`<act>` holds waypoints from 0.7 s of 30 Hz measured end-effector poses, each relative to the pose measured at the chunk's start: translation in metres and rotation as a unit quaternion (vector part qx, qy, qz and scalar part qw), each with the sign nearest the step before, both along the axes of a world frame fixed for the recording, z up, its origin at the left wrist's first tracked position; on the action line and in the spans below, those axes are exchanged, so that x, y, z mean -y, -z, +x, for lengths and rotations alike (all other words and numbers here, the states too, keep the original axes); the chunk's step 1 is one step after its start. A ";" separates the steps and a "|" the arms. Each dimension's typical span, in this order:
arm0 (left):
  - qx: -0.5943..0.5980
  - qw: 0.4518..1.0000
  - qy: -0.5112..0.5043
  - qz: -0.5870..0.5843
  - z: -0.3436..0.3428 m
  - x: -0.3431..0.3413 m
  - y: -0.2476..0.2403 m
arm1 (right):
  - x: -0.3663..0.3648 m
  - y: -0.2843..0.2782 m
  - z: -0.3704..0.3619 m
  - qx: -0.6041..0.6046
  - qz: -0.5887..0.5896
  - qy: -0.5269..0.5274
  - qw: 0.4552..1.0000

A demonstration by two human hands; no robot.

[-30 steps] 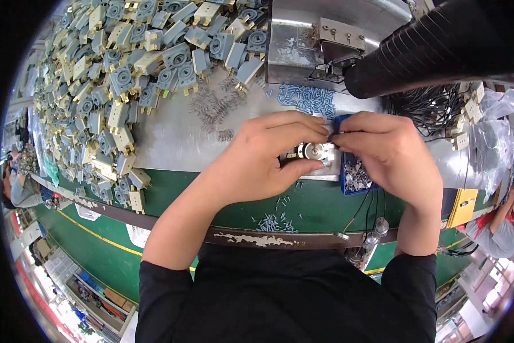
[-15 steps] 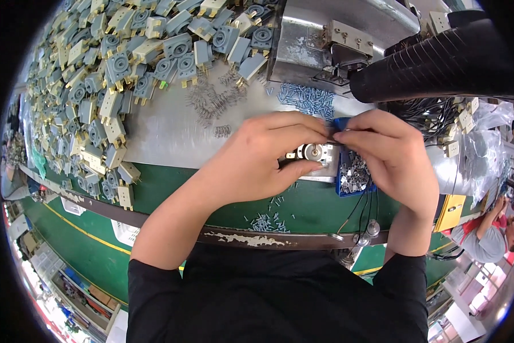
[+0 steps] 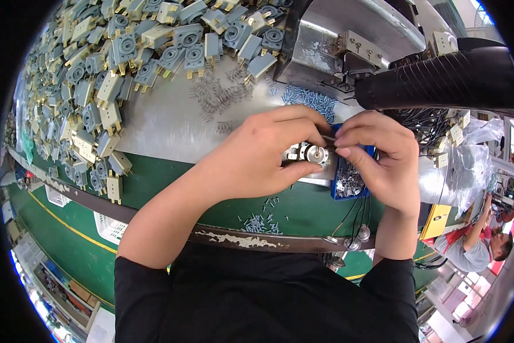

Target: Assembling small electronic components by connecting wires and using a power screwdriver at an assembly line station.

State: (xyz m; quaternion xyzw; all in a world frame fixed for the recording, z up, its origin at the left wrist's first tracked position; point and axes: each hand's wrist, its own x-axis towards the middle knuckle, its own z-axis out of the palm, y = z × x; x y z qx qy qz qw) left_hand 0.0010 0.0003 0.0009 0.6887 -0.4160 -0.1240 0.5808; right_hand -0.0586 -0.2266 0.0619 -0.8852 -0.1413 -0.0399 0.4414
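2 hands of yours nearly meet above the right part of the metal sheet (image 3: 154, 127): your left hand (image 3: 268, 153) pinches a round metal part (image 3: 317, 154) between thumb and curled fingers, while your right hand (image 3: 384, 153) has its fingertips drawn together near a thin dark piece (image 3: 328, 139), though you block the view, so I cannot tell whether it is gripped. That round part sits just left of the blue bin (image 3: 338, 198). If your left thumb eases off, the part could twist or slip, since the grip looks to bear mainly on its edge. Your right wrist passes over the bin, so a low sweep could snag the small metal clips (image 3: 348, 184) inside. Loose screws (image 3: 261, 224) lie near the bench edge (image 3: 240, 239), where a brushing forearm might knock some off. Counting: 1 round part, 1 bin, 2 screw piles including the bluish screws (image 3: 311, 104) beyond your hands, 1 main tangle of coil springs (image 3: 214, 94) with a small cluster nearer you, 1 thick black tube (image 3: 440, 80), and 1 yellow pad (image 3: 436, 222). The grey-and-cream housings (image 3: 188, 37) overlap too much to count, as do the clips.
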 end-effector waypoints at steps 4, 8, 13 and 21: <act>0.007 1.000 -0.005 -0.005 -0.001 0.000 -0.004 | -0.014 -0.006 -0.006 -0.083 0.031 0.080 0.993; 0.000 1.000 -0.002 -0.004 -0.002 0.001 -0.001 | -0.012 -0.004 -0.008 -0.069 -0.020 0.080 0.994; 0.001 1.000 -0.013 0.006 -0.004 0.000 -0.003 | -0.014 -0.005 -0.010 -0.065 0.018 0.095 0.993; 0.017 0.999 -0.025 0.026 -0.002 0.003 -0.004 | -0.009 -0.007 -0.007 -0.045 -0.069 0.059 0.995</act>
